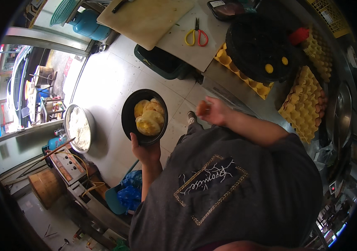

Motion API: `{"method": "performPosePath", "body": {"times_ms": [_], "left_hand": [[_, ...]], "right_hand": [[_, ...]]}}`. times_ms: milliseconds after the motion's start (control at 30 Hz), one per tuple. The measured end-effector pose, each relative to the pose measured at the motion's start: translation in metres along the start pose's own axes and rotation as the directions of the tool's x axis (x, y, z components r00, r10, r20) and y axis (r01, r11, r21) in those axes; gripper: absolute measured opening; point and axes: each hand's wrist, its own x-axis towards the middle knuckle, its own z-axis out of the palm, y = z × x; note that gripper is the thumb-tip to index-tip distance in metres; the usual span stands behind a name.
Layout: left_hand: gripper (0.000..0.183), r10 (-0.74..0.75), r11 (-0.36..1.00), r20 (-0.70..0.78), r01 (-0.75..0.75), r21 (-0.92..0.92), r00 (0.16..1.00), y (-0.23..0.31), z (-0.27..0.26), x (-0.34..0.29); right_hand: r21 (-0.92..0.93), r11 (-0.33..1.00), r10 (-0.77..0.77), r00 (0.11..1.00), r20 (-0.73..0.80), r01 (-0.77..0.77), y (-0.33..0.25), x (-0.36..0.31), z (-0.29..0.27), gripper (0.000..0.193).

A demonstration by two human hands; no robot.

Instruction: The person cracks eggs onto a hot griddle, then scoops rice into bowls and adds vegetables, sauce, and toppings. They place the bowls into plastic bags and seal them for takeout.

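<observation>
My left hand (146, 151) grips the near rim of a round black bowl (125, 115), thumb over the edge. Several cooked eggs (149, 124), yellow and white, lie overlapping inside it. To the right, in front of my body, my right hand (214, 111) has its fingers closed around a brown egg (203, 108); whether its shell is whole I cannot tell. Beyond that hand, a black round pan (249, 46) holds two bright yolks (269, 68) near its right side. A yellow egg tray (266, 89) shows along the pan's near edge.
More egg trays (301, 104) stand at the right, with brown eggs beside them. Red-and-yellow scissors (196, 35) and a cutting board (145, 19) lie on the far counter, above a dark bin (161, 65). At left are a flour-filled basin (91, 129) and a burner unit (67, 165).
</observation>
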Motion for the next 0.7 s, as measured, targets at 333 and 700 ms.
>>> {"method": "performPosePath", "body": {"times_ms": [333,700], "left_hand": [[0.061,0.087,0.985,0.014,-0.088,0.147,0.996,-0.007,0.013,0.001],[0.068,-0.2,0.938,0.262,0.108,0.329,0.944,-0.049,0.071,0.015]], "right_hand": [[-0.419,0.528,-0.682,0.663,0.31,0.739,-0.033,-0.045,-0.005,0.04],[-0.68,0.499,-0.858,-0.414,-0.303,-0.537,-0.128,-0.283,-0.316,0.056]]}}
